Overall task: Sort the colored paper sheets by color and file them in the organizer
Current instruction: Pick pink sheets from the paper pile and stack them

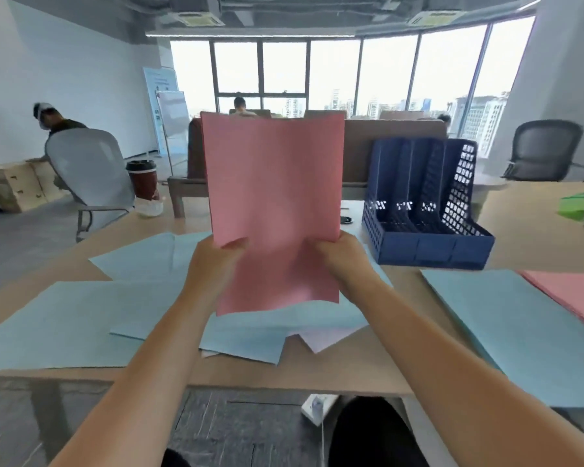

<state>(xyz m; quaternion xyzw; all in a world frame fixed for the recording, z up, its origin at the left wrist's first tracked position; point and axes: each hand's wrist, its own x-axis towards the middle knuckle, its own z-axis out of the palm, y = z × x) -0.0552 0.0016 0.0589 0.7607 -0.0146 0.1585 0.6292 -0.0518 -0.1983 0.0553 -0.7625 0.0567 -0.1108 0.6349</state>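
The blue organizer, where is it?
In the head view the blue organizer stands right of centre on the desk, beside the held-up pink paper, behind a light blue stack.

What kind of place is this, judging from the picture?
Most likely an open-plan office: a black mesh office chair, a blue file organizer on the desk, and wide windows over city towers.

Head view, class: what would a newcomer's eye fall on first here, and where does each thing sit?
The pink sheets stand out first, held upright at the centre by the left hand and the right hand, which grip them near the bottom. Behind them to the right stands the dark blue organizer, its slots apparently empty. Pale blue sheets lie spread over the desk below.
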